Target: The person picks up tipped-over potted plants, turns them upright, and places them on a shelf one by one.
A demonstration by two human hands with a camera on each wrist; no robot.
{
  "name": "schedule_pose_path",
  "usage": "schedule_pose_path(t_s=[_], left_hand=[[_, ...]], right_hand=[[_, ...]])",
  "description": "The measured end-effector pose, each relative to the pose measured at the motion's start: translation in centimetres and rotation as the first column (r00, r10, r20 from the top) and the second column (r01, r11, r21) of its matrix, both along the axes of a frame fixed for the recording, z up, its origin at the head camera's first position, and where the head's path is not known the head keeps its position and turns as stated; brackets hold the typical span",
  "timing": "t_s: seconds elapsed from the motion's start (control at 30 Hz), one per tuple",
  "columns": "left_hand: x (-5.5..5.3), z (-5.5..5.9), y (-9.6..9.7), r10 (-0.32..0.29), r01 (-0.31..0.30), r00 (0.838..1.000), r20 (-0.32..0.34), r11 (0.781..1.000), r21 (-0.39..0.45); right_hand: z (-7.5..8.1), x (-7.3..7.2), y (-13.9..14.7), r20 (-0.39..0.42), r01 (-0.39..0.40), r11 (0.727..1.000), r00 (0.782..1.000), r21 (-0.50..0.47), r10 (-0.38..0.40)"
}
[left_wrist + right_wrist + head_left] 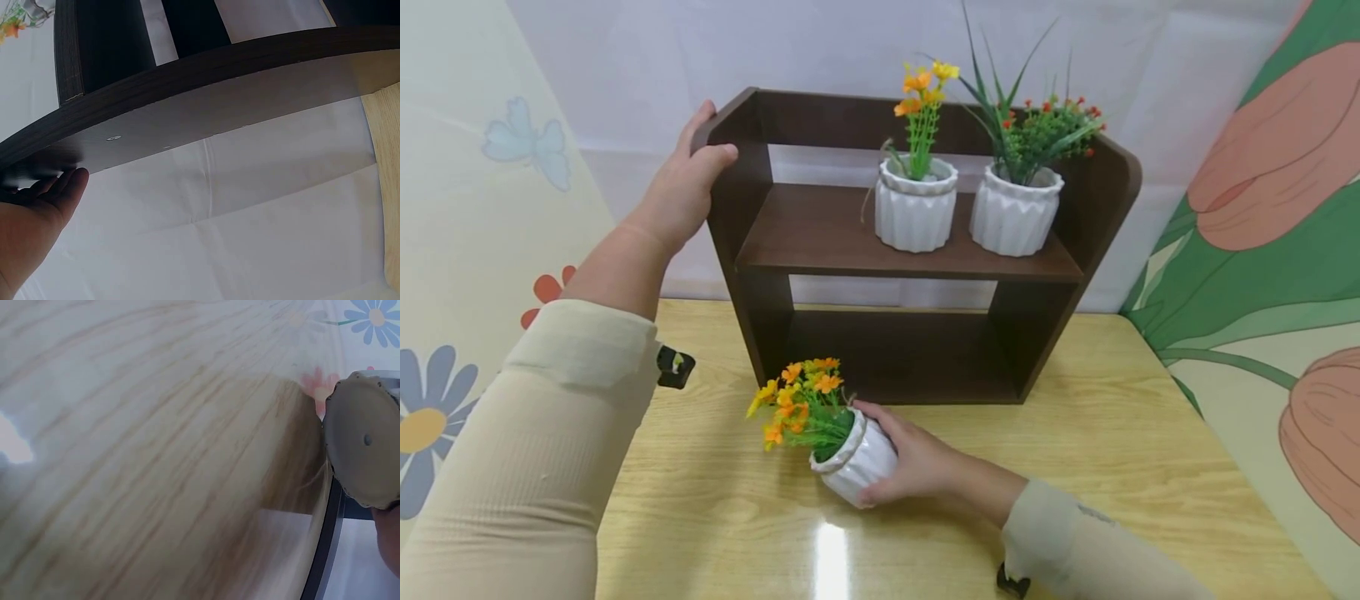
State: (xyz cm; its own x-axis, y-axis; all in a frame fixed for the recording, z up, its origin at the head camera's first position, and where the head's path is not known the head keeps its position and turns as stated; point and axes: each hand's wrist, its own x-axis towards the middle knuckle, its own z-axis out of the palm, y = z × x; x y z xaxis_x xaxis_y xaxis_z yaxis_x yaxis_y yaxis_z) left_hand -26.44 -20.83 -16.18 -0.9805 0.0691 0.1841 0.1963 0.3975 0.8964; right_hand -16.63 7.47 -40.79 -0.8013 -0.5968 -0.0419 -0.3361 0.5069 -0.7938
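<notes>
My left hand (681,192) grips the upper side panel of a dark brown two-tier shelf (820,225), its thumb over the front edge. In the left wrist view, the fingers (65,190) lie against the panel's outer face. Low in front of the shelf, my right hand (917,458) holds a potted artificial plant (867,462) by its white fluted pot. It tilts left, with orange and yellow flowers toward the shelf's lower left corner. The right wrist view shows the pot's round underside (362,440) and part of a finger below it.
On the upper tier stand a white pot of orange flowers (916,208) and, to its right, a white pot with grassy leaves and red berries (1015,212). The shelf stands on a light wood table (1150,450), before a pale cloth backdrop (842,42).
</notes>
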Motion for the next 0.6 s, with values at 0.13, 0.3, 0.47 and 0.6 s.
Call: schedule_pose_path(t_s=[0.13,0.3,0.47,0.6], left_hand=[[0.0,0.0,0.0,0.002,-0.002,1.0,0.004,1.0,-0.004],[0.1,0.0,0.0,0.003,-0.003,1.0,0.006,1.0,-0.004],[0.0,0.0,0.0,0.002,-0.002,1.0,0.001,1.0,-0.007],[0.0,0.0,0.0,0.001,-0.001,1.0,-0.002,1.0,-0.007]], right_hand=[[0.0,0.0,0.6,0.022,0.012,1.0,1.0,-0.004,-0.012],[-0.3,0.0,1.1,0.049,0.027,0.999,0.998,-0.024,-0.026],[-0.5,0.2,1.5,0.08,0.047,0.998,0.996,-0.032,-0.044],[-0.5,0.5,1.6,0.097,0.063,0.996,0.994,-0.064,-0.056]])
